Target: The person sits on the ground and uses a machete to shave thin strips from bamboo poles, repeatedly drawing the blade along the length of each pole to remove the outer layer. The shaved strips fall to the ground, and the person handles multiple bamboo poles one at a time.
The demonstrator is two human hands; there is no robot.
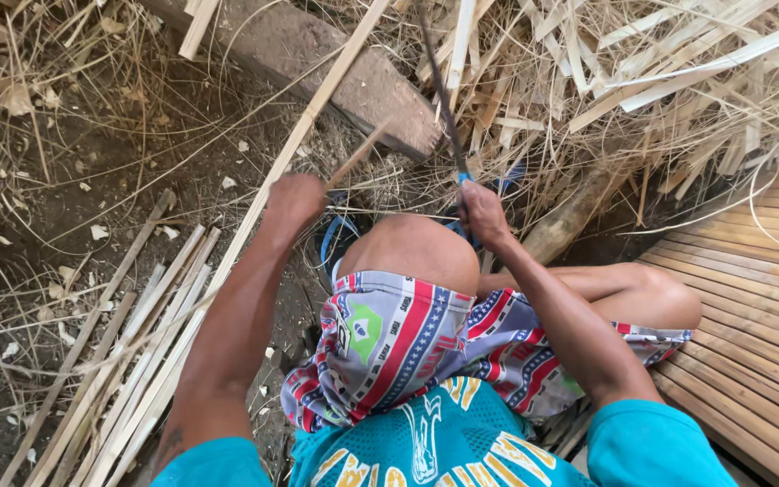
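Both arms extended forward past raised knee; left hand (292, 200) fisted, right hand (482, 215) clenched, wrists straight.

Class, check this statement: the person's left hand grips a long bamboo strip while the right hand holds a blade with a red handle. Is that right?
Not quite. The head view shows the blade in the right hand has a blue handle, not red. The left hand does grip a long bamboo strip.

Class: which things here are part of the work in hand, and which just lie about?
In use: left hand holding a long strip; right hand holding a dark blade.
Lying about: cut strips, shavings pile, log, slat mat.
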